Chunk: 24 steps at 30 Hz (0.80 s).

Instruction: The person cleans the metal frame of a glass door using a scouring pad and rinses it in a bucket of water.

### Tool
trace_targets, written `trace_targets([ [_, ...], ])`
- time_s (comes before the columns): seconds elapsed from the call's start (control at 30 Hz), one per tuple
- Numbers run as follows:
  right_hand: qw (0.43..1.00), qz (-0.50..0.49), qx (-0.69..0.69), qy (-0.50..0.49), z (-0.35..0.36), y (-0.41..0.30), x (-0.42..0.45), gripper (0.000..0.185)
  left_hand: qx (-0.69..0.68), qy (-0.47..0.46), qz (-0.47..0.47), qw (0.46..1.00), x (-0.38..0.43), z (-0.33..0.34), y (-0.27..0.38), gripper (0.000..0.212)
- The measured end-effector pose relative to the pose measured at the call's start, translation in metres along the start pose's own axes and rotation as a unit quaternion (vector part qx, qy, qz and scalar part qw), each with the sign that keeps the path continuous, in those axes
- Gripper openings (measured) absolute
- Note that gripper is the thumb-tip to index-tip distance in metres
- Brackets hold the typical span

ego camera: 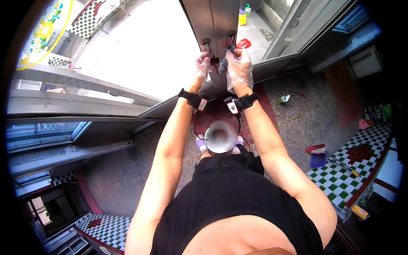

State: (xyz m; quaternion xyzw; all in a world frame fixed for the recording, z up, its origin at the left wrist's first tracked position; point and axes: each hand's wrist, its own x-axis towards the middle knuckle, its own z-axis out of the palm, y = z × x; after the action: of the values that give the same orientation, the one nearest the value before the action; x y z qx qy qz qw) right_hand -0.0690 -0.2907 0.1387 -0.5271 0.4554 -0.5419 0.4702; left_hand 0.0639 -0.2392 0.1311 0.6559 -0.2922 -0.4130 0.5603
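Observation:
Both my hands, in clear plastic gloves, are raised at a brown metal double door [204, 19]. My left hand [203, 65] has its fingers closed at the lower end of the left door handle [206, 44]; how firmly it grips cannot be seen. In my right hand [239, 65] is a dark grey scrubbing pad [225, 59], just below the right door handle [232, 34]. Something red [244, 44] shows behind that hand, and another red piece [215, 65] hangs between my hands. A round white container [221, 137] with a blurred inside is by my feet.
A green and white bottle [283, 99] lies on the rough floor to the right. A red broom head [316, 149] and a blue dustpan [318, 160] are near the checkered tiled ledge [338, 181]. Outside the glass stand a yellow container [242, 18] and a green pump bottle [247, 10].

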Motion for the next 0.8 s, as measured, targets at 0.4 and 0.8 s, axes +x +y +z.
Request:
trace_targets([
  [0.4,0.95,-0.236,-0.206,0.016,0.06,-0.03,-0.007,0.022,0.041,-0.075,0.088,0.992,-0.005,-0.035,-0.013,0.046],
  [0.8,0.973,-0.165,-0.125,0.101,0.057,-0.037,-0.019,0.022,0.204,-0.076,0.105,0.97,-0.028,-0.041,0.017,0.041],
])
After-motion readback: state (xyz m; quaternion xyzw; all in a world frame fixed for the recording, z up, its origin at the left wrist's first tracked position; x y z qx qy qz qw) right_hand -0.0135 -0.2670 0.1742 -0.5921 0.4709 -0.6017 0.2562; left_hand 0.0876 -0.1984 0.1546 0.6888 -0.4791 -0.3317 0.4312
